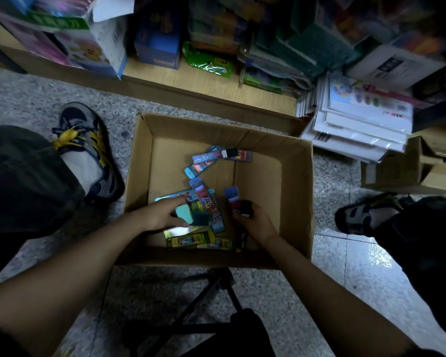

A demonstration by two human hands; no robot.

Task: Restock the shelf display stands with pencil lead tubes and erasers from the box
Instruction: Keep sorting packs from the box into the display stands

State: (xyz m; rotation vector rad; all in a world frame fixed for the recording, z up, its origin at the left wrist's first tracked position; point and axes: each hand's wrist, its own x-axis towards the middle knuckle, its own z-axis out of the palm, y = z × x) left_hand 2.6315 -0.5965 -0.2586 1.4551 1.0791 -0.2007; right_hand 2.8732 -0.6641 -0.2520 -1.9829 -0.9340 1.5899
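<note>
Both bare forearms reach down into the cardboard box [310,202], which stands on the speckled floor [31,99] between the person's feet. At the box's near-left corner the left hand [160,215] has its first finger stretched over the stock and a teal block [184,213], likely an eraser, pinched between thumb and fingers. By the middle of the near wall, the right hand [255,224] has its fingers curled round a small black piece [246,208]. A purple packet [231,197] stands just beside it, but whether the grip takes that in too I cannot tell. Loose flat packets [204,199] cover the box bottom, heaped under the hands along the near wall, with a few more toward the far wall. Beyond the far wall runs a low wooden shelf [204,83] of boxed goods, and a stack of white packs [358,130] leans off the far-right corner. The likeliest trouble is a dropped piece: each hand is already loaded, so reaching for another packet may loosen the pinch. The packets also overlap, so lifting one could drag its neighbours. In this dim light a lead tube could be mistaken for an eraser.
</note>
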